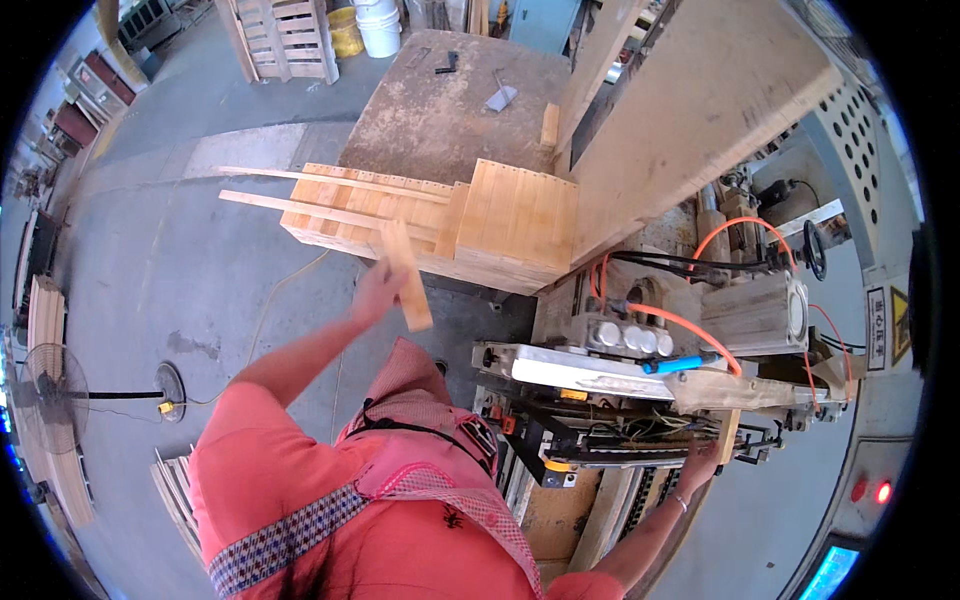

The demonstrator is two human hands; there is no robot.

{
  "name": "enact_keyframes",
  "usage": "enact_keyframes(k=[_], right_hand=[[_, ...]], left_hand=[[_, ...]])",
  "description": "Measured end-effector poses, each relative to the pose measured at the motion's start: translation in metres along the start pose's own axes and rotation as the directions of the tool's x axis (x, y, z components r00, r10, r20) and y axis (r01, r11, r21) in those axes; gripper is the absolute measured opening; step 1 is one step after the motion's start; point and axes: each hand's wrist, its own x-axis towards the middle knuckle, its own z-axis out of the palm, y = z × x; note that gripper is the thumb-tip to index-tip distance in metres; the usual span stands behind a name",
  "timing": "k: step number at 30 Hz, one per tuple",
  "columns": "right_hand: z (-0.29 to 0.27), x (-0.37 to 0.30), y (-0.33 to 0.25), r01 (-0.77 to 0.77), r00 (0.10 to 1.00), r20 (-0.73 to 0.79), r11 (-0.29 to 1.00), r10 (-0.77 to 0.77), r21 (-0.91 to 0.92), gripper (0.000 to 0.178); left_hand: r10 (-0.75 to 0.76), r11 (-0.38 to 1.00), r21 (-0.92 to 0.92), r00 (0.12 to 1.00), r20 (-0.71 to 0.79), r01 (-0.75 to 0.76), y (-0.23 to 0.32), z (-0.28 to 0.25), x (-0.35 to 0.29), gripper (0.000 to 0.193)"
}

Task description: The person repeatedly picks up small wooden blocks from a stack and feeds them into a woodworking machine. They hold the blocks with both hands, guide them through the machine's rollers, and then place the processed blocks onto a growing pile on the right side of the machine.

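My left hand (378, 290) is closed round a short, flat wooden block (408, 285), held tilted in front of the bench. Just beyond it, a neat stack of pale wooden blocks (515, 215) sits on the bench's near edge, with a lower row of blocks (340, 228) to its left. Two long thin wooden strips (300, 208) lie across that lower row. Over at the machine (620, 375), my right hand (700, 465) grips a small upright piece of wood (729, 436) by its near side. Its fingertips are partly hidden.
A worn bench (420, 110) carries a few small tools and a loose block (550, 125). Orange air hoses (690, 325) and a blue nozzle (682, 364) cross the machine's top. A standing fan (55, 395) is at the left. A lit red lamp (883, 492) shows at the right.
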Motion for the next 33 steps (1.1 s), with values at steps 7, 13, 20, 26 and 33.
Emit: enact_keyframes(k=[7,13,20,26,33], right_hand=[[-0.028,-0.098,-0.028,-0.057,0.982,0.176,0.997,0.066,-0.052,0.043],[-0.063,-0.161,-0.061,-0.143,0.954,0.235,0.971,0.187,-0.191,0.037],[-0.07,-0.193,-0.055,-0.182,0.954,0.225,0.978,0.2,-0.098,0.037],[-0.071,-0.192,-0.053,-0.146,0.946,0.277,0.984,0.169,-0.102,0.031],[-0.068,-0.191,-0.084,-0.188,0.935,0.293,0.979,0.202,-0.076,0.032]], left_hand=[[0.129,0.99,0.051,0.988,0.084,-0.133,-0.008,-0.007,0.166,0.026],[-0.034,0.999,0.039,0.991,0.132,0.029,-0.046,0.011,0.222,0.02],[-0.114,0.99,0.101,0.985,0.129,0.101,-0.026,0.019,0.206,0.02],[0.06,0.838,0.531,0.988,0.142,-0.127,-0.023,0.03,0.212,0.031],[0.085,0.603,0.768,0.975,0.207,-0.215,-0.041,0.026,0.226,0.031]])
